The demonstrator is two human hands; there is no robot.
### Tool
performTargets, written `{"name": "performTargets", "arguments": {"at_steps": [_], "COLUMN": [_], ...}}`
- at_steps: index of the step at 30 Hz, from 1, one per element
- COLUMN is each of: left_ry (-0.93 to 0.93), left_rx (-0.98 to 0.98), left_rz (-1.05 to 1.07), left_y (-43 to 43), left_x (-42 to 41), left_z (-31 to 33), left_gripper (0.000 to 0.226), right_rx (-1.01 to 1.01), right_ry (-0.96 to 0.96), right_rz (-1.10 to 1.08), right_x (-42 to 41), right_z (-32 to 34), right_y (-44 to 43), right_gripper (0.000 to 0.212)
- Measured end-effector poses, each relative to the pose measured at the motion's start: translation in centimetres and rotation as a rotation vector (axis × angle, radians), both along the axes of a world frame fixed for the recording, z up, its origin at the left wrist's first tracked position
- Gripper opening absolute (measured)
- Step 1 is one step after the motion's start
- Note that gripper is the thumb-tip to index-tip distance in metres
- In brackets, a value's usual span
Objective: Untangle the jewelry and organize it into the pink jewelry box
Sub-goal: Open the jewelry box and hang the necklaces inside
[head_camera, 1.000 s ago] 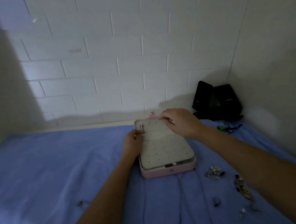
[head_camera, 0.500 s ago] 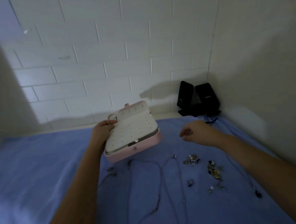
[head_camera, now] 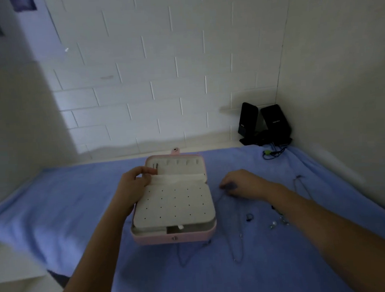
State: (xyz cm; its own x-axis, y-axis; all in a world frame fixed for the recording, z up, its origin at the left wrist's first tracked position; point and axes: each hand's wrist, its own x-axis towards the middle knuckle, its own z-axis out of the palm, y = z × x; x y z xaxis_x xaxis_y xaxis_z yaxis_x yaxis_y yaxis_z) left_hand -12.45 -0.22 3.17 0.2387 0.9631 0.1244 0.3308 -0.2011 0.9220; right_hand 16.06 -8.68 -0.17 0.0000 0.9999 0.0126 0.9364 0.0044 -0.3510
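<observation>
Left hand grips the pink jewelry box at its left side, where lid meets base. Its thumb lies across the lid's cream lining and its fingers curl round the outer edge. Right hand is down on the blue cloth just right of the box, fingers curled under toward a thin chain. Blur there: cannot tell whether it pinches the chain or only touches the cloth.

Box sits open mid-cloth, lid laid back toward the wall. Shell is pink and smooth with rounded corners. A small metal snap sits on the front wall, and a snap tab at the lid's far edge. Lid lining carries a row of hook slots above a gathered fabric pocket. Base is covered by a cream padded panel pierced with rows of small holes. A narrow gap runs along the panel's front edge.

Loose jewelry lies on the cloth right of and in front of the box:
- the thin chain, trailing from the right hand toward the near edge
- a second chain just in front of the box
- a ring
- small pearl-like pieces beside the right forearm
- another necklace farther right

Wide open cloth lies left of the box. White brick wall bounds the far edge, and a plain wall closes the right side. Two black speakers stand in the back right corner, with a cable and green plug on the cloth below them.
</observation>
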Motion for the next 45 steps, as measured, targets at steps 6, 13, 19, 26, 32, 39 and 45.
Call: {"name": "performTargets", "arguments": {"at_steps": [6,13,19,26,32,39,45], "left_ry": [-0.038,-0.097,-0.098,-0.053,-0.054,-0.066,-0.09], "left_rx": [-0.029,0.015,0.048,0.101,0.092,0.072,0.063], "left_rz": [-0.047,0.007,0.077,0.075,0.081,0.096,0.092], "left_y": [-3.7,-4.5,-4.0,-4.3,-4.8,-4.9,-4.8], "left_x": [0.0,-0.6,-1.2,-1.1,-1.1,-1.0,-1.1], "left_z": [-2.9,-5.7,-7.1,-7.3,-7.2,-7.2,-7.3], "left_gripper": [0.024,0.026,0.028,0.033,0.034,0.035,0.035], "right_rx": [0.038,0.157,0.064,0.044,0.041,0.111,0.176], "right_ry": [0.139,0.319,0.123,0.066,-0.064,-0.063,-0.035], "right_rz": [-0.166,-0.298,-0.295,-0.059,0.039,-0.004,-0.007], "right_x": [0.8,2.3,3.9,1.4,-1.2,-0.7,0.1], "right_z": [-0.2,-0.3,0.0,0.3,-0.6,-1.1,-0.9], "right_y": [-0.3,-1.1,-1.5,-0.8,0.2,0.4,-0.9], "right_gripper": [0.013,0.016,0.012,0.029,0.02,0.02,0.012]}}
